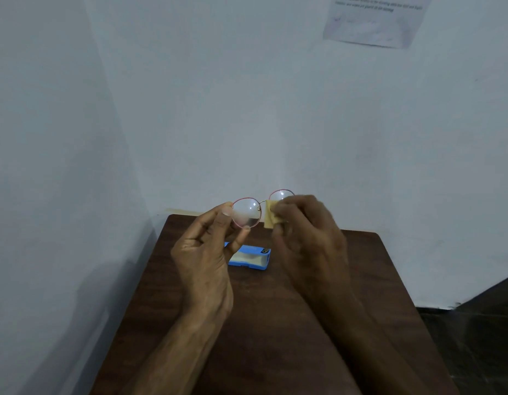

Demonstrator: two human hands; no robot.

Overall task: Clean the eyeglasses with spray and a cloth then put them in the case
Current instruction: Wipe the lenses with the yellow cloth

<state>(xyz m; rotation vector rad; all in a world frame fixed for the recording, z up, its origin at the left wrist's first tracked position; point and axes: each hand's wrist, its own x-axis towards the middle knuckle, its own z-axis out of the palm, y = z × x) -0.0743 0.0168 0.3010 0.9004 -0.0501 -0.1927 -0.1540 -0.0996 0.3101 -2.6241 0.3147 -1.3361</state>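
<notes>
- Pale wall corner; sheet of paper [375,21] taped at 1 o'clock. Dark wooden table [275,309] below.
- Eyeglasses [247,212], red-rimmed, 2 round lenses, held up above the table's far edge.
- Left hand [207,252] pinches the outer rim of the left-side lens, thumb and forefinger clamped.
- Right hand [306,223], blurred, presses a yellow cloth [269,213] onto the other lens, fingers closed on it.
- Blue case [252,256] lies open on the table at 6 o'clock from the glasses.

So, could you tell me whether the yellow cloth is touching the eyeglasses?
Touching: the head view shows the cloth pressed by the right hand onto the eyeglasses' lens.
</notes>
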